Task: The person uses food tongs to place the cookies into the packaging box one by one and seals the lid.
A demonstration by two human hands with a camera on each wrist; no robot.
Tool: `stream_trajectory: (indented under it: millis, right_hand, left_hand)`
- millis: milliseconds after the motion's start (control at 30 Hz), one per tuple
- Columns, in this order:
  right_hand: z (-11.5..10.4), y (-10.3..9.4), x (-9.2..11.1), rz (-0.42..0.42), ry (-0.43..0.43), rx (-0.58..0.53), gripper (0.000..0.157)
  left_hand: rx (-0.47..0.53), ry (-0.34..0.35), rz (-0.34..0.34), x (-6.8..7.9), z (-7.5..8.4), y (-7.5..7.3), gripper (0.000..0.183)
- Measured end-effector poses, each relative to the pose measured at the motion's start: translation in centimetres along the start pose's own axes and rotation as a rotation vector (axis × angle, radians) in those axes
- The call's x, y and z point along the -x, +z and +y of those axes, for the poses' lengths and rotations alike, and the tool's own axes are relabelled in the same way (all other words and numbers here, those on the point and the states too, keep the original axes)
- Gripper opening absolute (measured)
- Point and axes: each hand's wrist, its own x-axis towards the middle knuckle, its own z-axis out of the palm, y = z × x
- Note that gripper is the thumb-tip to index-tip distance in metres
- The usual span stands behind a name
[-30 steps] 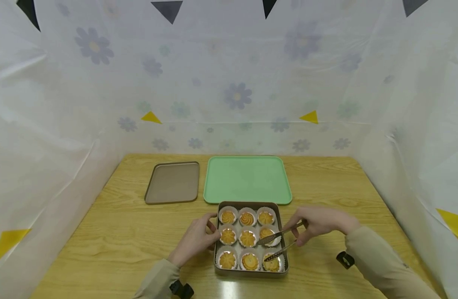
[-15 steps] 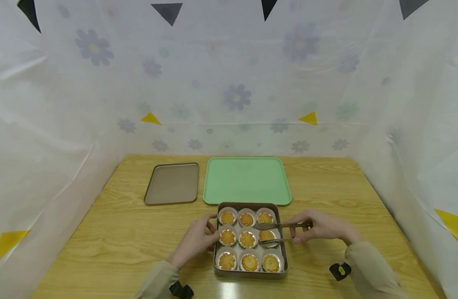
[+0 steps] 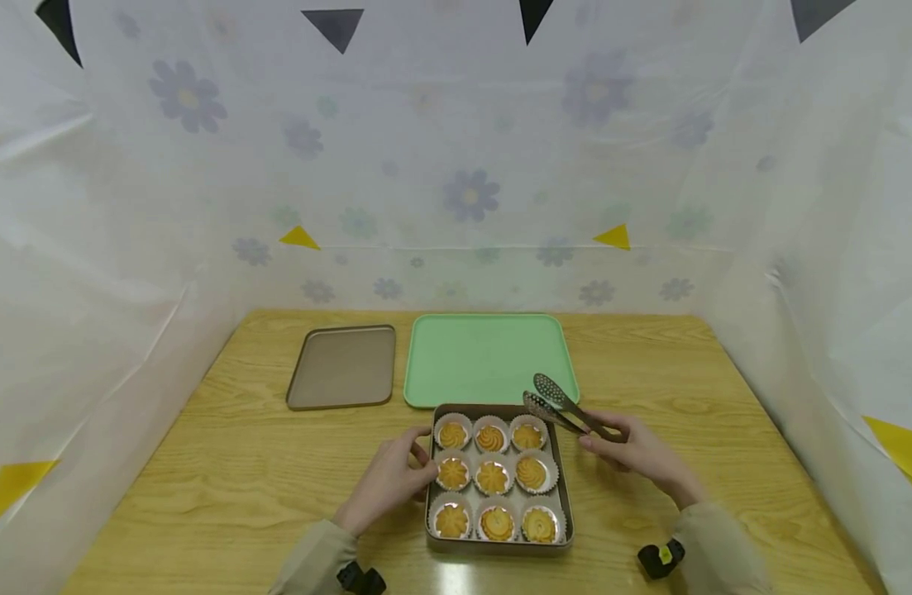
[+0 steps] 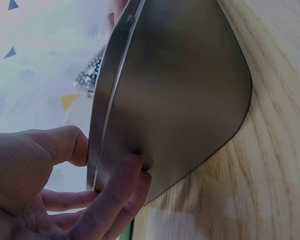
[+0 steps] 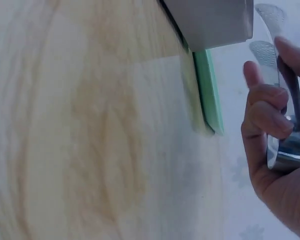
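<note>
A square metal baking tin [image 3: 500, 548] holds several piped cookies [image 3: 493, 477] in white paper cups. My left hand [image 3: 390, 478] steadies the tin's left side. In the left wrist view its thumb lies at the rim and its fingers [image 4: 121, 185] press the outer wall. Beyond the tin's right side, my right hand [image 3: 642, 453] grips perforated metal tongs [image 3: 567, 406]. Their tips are slightly apart with nothing between them, over the tin's back right corner and the green tray's near edge. The right wrist view has the fingers wrapped round the tongs' handle [image 5: 289, 156].
A light green tray [image 3: 489, 359] lies right behind the tin. To its left is a flat brown tray [image 3: 344, 368]. Both are on a wooden table [image 3: 277, 471] enclosed by pale flowered sheets [image 3: 470, 124].
The tongs have come up from the right-hand cookies and swung toward the back right corner. The middle-right cookie sits further left in its cup. The left hand has stayed put.
</note>
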Motion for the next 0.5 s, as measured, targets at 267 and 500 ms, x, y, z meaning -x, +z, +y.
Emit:
stream_trajectory:
  millis: [267,500]
  right_hand:
    - [1.3,0.7,-0.5,0.254,-0.039,-0.043,0.065]
    - [1.5,0.9,-0.7,0.469,0.075,-0.006,0.073]
  left_hand:
    - [-0.01,0.002,0.003,-0.1,-0.1,0.1,0.062]
    - [-0.015,-0.001,0.007,0.0,-0.1,0.1,0.062]
